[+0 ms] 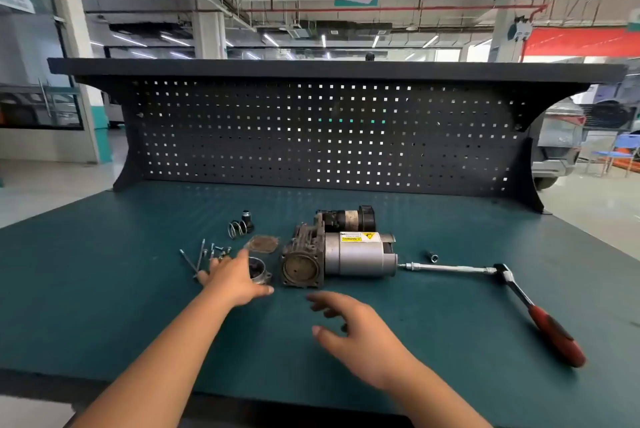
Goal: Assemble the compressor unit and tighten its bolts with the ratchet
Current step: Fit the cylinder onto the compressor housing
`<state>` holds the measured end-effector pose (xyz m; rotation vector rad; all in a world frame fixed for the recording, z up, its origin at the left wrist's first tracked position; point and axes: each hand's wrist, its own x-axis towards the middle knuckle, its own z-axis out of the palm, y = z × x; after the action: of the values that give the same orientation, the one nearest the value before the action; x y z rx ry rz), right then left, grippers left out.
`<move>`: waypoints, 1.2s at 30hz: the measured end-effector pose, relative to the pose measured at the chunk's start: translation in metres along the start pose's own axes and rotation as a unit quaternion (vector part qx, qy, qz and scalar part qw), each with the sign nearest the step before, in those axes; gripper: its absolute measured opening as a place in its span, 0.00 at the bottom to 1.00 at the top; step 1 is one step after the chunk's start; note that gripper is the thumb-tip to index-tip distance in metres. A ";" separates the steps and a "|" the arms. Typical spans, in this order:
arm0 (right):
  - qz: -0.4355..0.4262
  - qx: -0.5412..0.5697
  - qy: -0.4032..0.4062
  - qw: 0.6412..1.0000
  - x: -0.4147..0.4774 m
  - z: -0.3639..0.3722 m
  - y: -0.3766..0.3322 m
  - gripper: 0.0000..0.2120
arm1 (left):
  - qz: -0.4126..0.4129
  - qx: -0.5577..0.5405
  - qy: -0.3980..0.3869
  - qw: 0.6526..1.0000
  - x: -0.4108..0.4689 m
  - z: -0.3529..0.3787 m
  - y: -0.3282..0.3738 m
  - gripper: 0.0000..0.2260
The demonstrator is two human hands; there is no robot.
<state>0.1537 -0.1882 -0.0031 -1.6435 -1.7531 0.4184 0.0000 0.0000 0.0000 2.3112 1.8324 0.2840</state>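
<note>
Shows a dark teal bench top [104, 289] under a black pegboard [242, 136] patterned with even rows of small square holes. Finds silver-grey on the compressor's motor can [360, 259], with a white and yellow warning label [358, 237], and red with black on the ratchet handle [554, 337].

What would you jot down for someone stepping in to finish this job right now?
Left hand: open, spread over the round cover, beside the loose bolts.
Right hand: open, holding nothing, in front of the compressor body.
Spring and gasket plate lie left of the body; ratchet and socket lie to its right.
Done: nothing bolted on; the body's end face is bare.
Left: fit the parts, insert the bolts, tighten with the ratchet.
</note>
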 end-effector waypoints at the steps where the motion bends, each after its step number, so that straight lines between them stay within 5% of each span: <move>1: 0.005 0.014 -0.002 1.000 0.007 0.002 -0.001 0.23 | -0.008 0.007 0.000 1.000 0.001 -0.002 0.001 0.45; 9: 0.036 0.023 -0.029 0.999 0.041 0.016 0.010 0.31 | -0.041 -0.020 0.044 0.998 0.008 -0.011 -0.006 0.43; 13: 0.022 0.045 -0.024 0.998 0.048 0.019 0.012 0.38 | -0.009 -0.270 0.099 0.958 -0.018 -0.022 -0.007 0.37; 16: -0.008 0.090 -0.013 0.996 0.054 0.020 0.006 0.48 | 0.059 -0.472 0.015 0.879 -0.046 -0.032 0.009 0.26; 18: -0.023 0.148 0.004 0.989 0.056 0.019 0.004 0.53 | 0.093 -0.516 -0.064 0.849 -0.060 -0.037 0.024 0.28; 24: -0.072 0.196 0.121 0.970 0.047 -0.008 0.018 0.49 | 0.121 -0.547 -0.144 0.815 -0.067 -0.042 0.066 0.31; 31: -0.096 0.165 0.141 0.971 0.036 -0.067 0.053 0.48 | 0.135 -0.564 -0.197 0.791 -0.058 -0.031 0.127 0.29; 34: -0.074 0.185 0.177 0.964 0.038 -0.091 0.073 0.45 | 0.144 -0.553 -0.118 0.812 -0.045 -0.024 0.151 0.13; 36: -0.060 0.186 0.188 0.962 0.042 -0.107 0.087 0.45 | 0.218 -0.368 0.024 0.904 -0.030 -0.015 0.159 0.10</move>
<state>0.2910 -0.1583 0.0273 -1.2476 -1.3812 0.3289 0.1391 -0.0648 0.0544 2.0935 0.9269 0.9185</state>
